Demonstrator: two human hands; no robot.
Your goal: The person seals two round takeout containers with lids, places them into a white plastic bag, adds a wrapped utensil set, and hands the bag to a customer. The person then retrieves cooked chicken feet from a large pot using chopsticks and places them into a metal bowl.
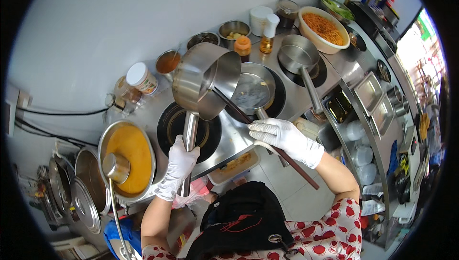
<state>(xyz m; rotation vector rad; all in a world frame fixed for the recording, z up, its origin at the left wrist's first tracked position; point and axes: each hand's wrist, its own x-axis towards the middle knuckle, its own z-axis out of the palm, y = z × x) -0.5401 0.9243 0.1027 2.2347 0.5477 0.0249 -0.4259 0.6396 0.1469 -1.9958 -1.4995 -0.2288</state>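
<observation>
My left hand point(179, 159), in a white glove, grips the metal handle of a stainless steel saucepan point(188, 77). The pan is lifted and tipped, its mouth turned to the right over a second steel pan point(252, 89) that holds a shiny, whitish liquid. In my gloved right hand point(285, 140) are long dark chopsticks point(297, 168), their tips reaching up into the mouth of the tilted saucepan. Below that saucepan lies a round black induction plate point(172, 127). The inside of the tipped pan is mostly hidden.
A pot of orange soup point(134, 152) with a ladle point(116, 168) stands at left. Another saucepan point(298, 54) sits at right, its handle jutting forward. Along the wall are an oil bottle point(266, 39), a white-lidded tub point(141, 77) and a basin of shredded orange food point(322, 28).
</observation>
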